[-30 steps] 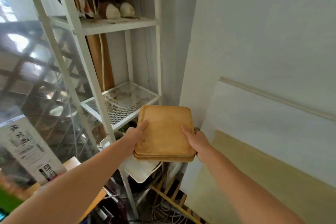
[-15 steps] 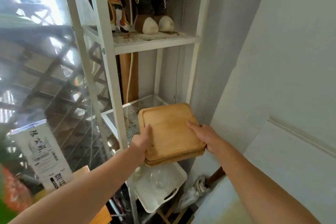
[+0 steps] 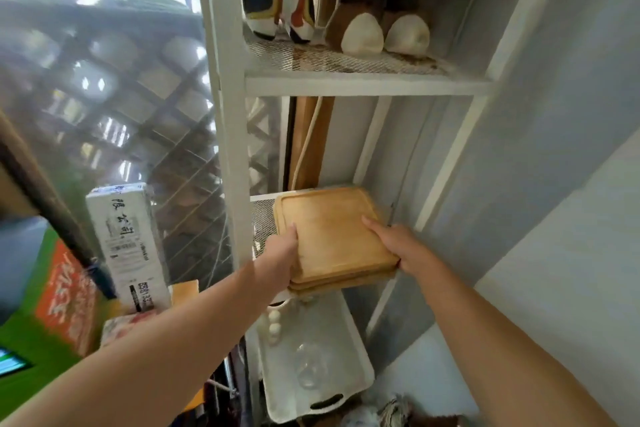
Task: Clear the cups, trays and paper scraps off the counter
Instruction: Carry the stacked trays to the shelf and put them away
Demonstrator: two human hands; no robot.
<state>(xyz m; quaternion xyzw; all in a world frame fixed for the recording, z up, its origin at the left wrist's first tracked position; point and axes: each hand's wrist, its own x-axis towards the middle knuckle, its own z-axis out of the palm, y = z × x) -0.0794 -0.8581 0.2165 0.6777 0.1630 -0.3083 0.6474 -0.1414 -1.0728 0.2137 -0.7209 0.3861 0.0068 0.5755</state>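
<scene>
A stack of square wooden trays (image 3: 332, 236) lies level over the mesh middle shelf (image 3: 261, 218) of a white metal rack (image 3: 221, 114). My left hand (image 3: 282, 253) grips the stack's left edge with the thumb on top. On the right edge, my right hand (image 3: 398, 246) holds the stack, thumb laid across the top tray. The stack's far half reaches over the shelf; whether it rests on the mesh I cannot tell.
Plush toys (image 3: 363, 35) stand on the upper shelf (image 3: 363, 83). A white plastic tray (image 3: 318, 357) with glassware lies on the level below. A white carton (image 3: 128, 246) stands left of the rack by a window. A grey wall (image 3: 554, 184) closes the right side.
Both hands have carried the tray stack forward into the rack's middle level. The view has come closer to the rack and tilted up.
</scene>
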